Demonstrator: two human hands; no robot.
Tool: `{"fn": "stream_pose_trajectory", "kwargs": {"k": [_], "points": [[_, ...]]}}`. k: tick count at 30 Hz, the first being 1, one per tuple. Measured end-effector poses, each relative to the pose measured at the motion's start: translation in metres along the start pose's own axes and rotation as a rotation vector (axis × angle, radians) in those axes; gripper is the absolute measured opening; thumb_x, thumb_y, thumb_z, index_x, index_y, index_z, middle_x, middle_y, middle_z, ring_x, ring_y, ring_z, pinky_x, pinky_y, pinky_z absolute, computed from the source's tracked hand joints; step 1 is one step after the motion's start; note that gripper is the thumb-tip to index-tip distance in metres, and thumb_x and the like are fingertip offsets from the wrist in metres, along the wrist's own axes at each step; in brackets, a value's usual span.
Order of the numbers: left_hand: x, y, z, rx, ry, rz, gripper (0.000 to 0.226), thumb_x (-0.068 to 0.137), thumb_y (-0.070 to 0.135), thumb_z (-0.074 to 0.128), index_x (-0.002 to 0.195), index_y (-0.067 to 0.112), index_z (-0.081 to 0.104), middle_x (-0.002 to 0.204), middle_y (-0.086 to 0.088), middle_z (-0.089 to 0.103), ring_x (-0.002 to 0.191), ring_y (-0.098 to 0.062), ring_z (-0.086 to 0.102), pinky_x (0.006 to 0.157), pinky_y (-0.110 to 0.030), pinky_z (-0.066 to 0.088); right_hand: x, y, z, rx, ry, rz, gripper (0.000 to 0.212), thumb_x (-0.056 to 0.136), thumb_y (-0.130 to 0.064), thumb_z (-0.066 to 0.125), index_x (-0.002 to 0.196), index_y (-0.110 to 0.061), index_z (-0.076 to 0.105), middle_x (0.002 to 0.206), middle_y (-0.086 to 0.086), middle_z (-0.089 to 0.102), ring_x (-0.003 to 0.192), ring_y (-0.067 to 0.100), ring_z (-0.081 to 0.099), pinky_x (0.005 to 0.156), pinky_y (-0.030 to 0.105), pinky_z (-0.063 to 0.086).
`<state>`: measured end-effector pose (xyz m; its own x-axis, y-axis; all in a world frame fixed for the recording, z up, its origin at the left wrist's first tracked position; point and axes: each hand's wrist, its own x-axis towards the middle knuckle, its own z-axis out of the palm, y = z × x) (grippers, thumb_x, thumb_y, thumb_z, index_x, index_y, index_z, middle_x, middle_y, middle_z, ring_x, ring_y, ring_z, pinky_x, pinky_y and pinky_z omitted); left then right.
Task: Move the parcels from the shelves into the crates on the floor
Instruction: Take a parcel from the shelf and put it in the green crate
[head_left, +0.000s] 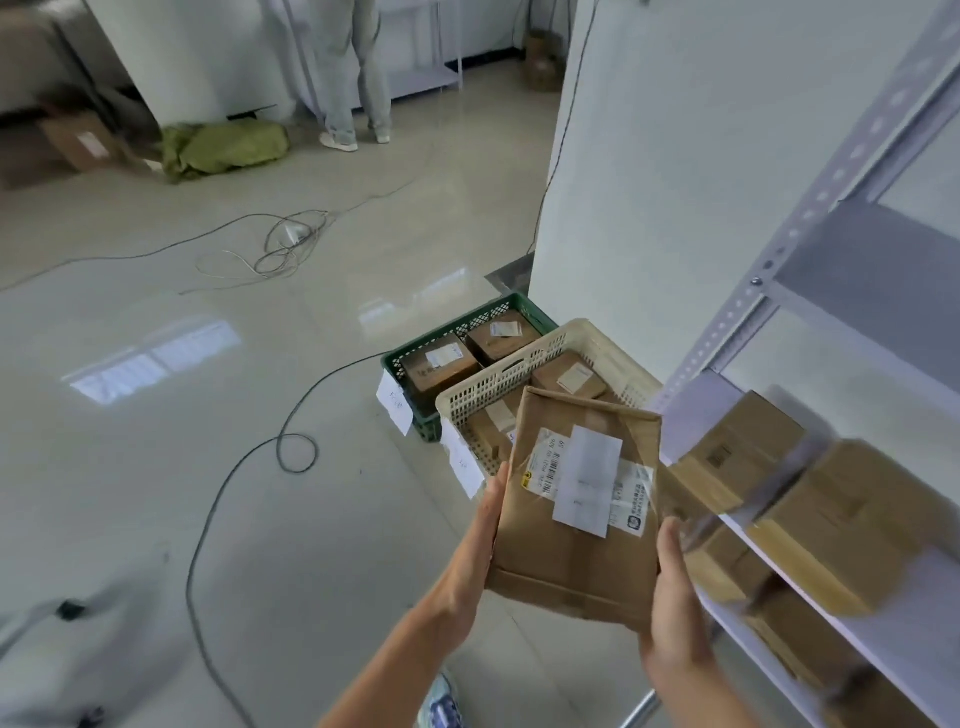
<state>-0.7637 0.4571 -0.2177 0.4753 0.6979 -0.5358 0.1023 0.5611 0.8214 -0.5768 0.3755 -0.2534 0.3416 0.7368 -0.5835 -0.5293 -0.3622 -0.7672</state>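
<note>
Left hand (480, 561) and right hand (675, 613) grip the near edges of a flat brown parcel (571, 519), held in the air above the cream crate (498, 384) beside the shelf (930, 597): the carry seems underway, and next it needs lowering flat among the boxes inside.

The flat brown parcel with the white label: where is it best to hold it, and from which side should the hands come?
Grip the flat brown parcel by its two long side edges, one hand from each side, as the left hand and right hand hold it now. It is wide, thin and creased, so a one-sided grip would probably let it sag or tip.
</note>
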Motion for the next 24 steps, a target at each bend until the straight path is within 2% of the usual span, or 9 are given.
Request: {"fn": "stream_pose_trajectory", "kwargs": {"k": [3,6,9,12,15,19,22,24], "points": [[0.012,0.016,-0.040,0.003,0.026,-0.028,0.077,0.086,0.094,0.025,0.155,0.062,0.042,0.156,0.023,0.057,0.148,-0.011,0.051,0.133,-0.055,0.021,0.016,0.004,0.042,-0.030,0.007,-0.001,0.069,0.092,-0.081,0.037,0.143,-0.040,0.063,0.134,-0.001,0.075,0.119,0.020,0.074,0.095,0.045,0.056],[0.025,0.028,-0.069,0.023,0.055,-0.075,0.064,0.086,0.095,0.023,0.137,0.073,0.054,0.142,0.026,0.067,0.140,-0.009,0.057,0.131,-0.054,0.024,0.032,0.005,0.073,-0.059,0.032,0.005,0.067,0.092,-0.082,0.037,0.140,-0.044,0.064,0.131,-0.003,0.076,0.116,0.019,0.075,0.091,0.044,0.058],[0.047,0.037,-0.094,0.024,0.090,-0.089,0.081,0.084,0.096,0.027,0.150,0.056,0.049,0.148,0.018,0.065,0.141,-0.012,0.056,0.130,-0.055,0.026,0.055,0.003,0.099,-0.077,0.058,0.001,0.068,0.090,-0.084,0.039,0.143,-0.046,0.060,0.134,-0.004,0.075,0.121,0.023,0.073,0.101,0.052,0.056],[0.073,0.051,-0.117,0.023,0.087,-0.099,0.088,0.081,0.097,0.031,0.148,0.043,0.049,0.147,0.013,0.064,0.138,-0.014,0.058,0.127,-0.055,0.033,0.083,-0.002,0.123,-0.071,0.070,0.028,0.077,0.084,-0.086,0.044,0.150,-0.047,0.051,0.141,-0.004,0.070,0.131,0.028,0.064,0.114,0.061,0.047],[0.105,0.071,-0.138,0.035,0.093,-0.146,0.097,0.073,0.102,0.031,0.148,0.044,0.049,0.149,0.014,0.062,0.141,-0.016,0.054,0.127,-0.053,0.031,0.119,-0.006,0.147,-0.056,0.112,0.053,0.074,0.087,-0.080,0.045,0.153,-0.047,0.043,0.149,-0.005,0.062,0.136,0.027,0.059,0.117,0.060,0.043],[0.163,0.095,-0.173,0.090,0.106,-0.207,0.096,0.079,0.097,0.029,0.156,0.041,0.043,0.157,0.009,0.057,0.147,-0.022,0.049,0.130,-0.060,0.025,0.176,-0.013,0.180,-0.029,0.141,0.090,0.068,0.091,-0.078,0.041,0.153,-0.049,0.040,0.151,-0.004,0.059,0.136,0.027,0.057,0.118,0.060,0.041],[0.206,0.121,-0.195,0.156,0.108,-0.271,0.105,0.071,0.101,0.031,0.160,0.047,0.037,0.168,0.009,0.041,0.155,-0.022,0.037,0.132,-0.059,0.019,0.218,-0.021,0.206,0.024,0.149,0.116,0.069,0.092,-0.076,0.042,0.154,-0.047,0.039,0.153,-0.003,0.056,0.141,0.029,0.054,0.121,0.061,0.038],[0.232,0.139,-0.208,0.204,0.123,-0.326,0.105,0.074,0.101,0.033,0.163,0.045,0.031,0.172,0.007,0.031,0.158,-0.025,0.030,0.132,-0.059,0.017,0.241,-0.026,0.223,0.038,0.177,0.113,0.067,0.090,-0.073,0.044,0.151,-0.045,0.041,0.148,-0.004,0.059,0.136,0.027,0.057,0.116,0.057,0.043]]}}
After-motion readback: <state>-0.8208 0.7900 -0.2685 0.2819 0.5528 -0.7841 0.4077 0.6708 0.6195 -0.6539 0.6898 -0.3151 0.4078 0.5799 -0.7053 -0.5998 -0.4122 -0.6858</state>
